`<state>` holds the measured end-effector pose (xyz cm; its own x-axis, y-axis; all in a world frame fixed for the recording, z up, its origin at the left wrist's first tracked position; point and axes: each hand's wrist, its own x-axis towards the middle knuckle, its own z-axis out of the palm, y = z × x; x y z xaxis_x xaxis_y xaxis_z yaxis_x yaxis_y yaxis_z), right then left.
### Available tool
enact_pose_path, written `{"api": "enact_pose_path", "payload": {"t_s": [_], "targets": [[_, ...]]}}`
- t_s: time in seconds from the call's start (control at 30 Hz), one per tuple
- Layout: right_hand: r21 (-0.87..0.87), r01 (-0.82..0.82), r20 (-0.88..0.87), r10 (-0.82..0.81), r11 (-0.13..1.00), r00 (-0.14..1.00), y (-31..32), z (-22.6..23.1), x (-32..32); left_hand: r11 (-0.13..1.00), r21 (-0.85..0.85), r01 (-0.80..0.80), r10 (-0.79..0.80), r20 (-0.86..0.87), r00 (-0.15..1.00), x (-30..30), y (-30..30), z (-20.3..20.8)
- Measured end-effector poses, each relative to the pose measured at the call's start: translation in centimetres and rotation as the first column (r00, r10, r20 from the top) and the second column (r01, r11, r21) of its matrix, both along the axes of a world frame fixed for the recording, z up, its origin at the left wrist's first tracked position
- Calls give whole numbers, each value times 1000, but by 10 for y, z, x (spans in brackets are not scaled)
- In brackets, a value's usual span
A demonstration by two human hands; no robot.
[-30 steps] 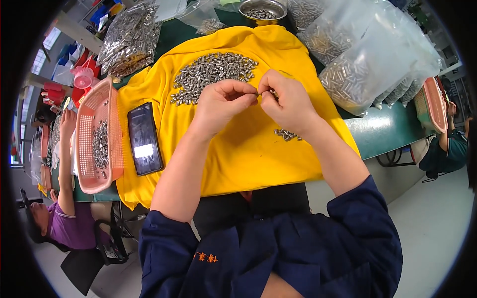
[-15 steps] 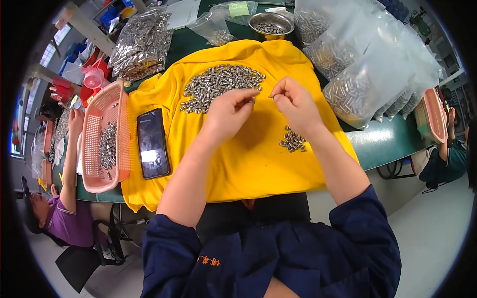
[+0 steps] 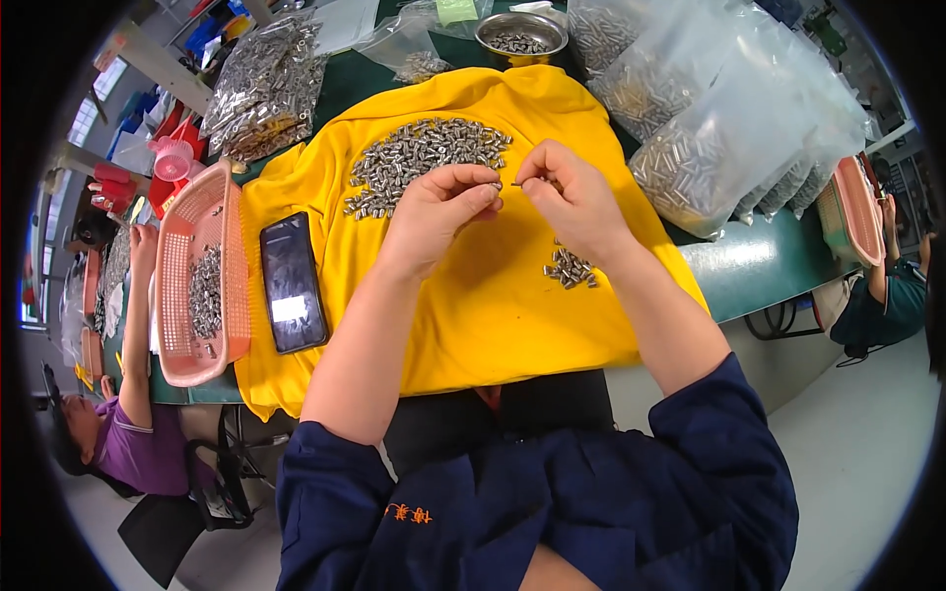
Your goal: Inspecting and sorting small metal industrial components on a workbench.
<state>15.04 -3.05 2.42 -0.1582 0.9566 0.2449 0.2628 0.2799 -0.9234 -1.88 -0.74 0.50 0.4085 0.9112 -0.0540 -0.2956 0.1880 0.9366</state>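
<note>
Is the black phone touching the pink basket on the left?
Apart. The head view shows a strip of yellow cloth between the black phone and the pink basket.

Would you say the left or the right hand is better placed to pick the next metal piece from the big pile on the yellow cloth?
Probably the left hand: it hovers right beside the big pile, while the right hand pinches a thin pin and sits farther away.

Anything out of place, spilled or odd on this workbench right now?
Nothing looks spilled or damaged. The oddest thing is the work mat: a yellow shirt spread over the green table, with loose small metal parts heaped on it. A dark phone also lies on the shirt beside the pink basket.
</note>
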Motion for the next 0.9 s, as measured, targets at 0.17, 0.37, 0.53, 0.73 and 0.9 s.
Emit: {"api": "enact_pose_path", "payload": {"t_s": [0.17,0.37,0.53,0.73,0.9], "targets": [[10,-22,-79,23,1000,997,0,-2,-1,996,-79,49,-38,142,989,3,-1,-3],[-20,-38,-65,36,999,997,-3,2,-3,997,-25,78,-75,97,992,1,-1,-5],[182,-11,147,-16,983,989,-4,-2,-2,998,23,54,-54,17,998,3,-2,-4],[142,12,55,-20,990,998,-2,-6,-7,991,131,-16,35,-145,989,5,-4,2],[-346,-306,-590,47,887,806,7,-10,3,982,173,-80,99,-100,990,9,0,-1]]}}
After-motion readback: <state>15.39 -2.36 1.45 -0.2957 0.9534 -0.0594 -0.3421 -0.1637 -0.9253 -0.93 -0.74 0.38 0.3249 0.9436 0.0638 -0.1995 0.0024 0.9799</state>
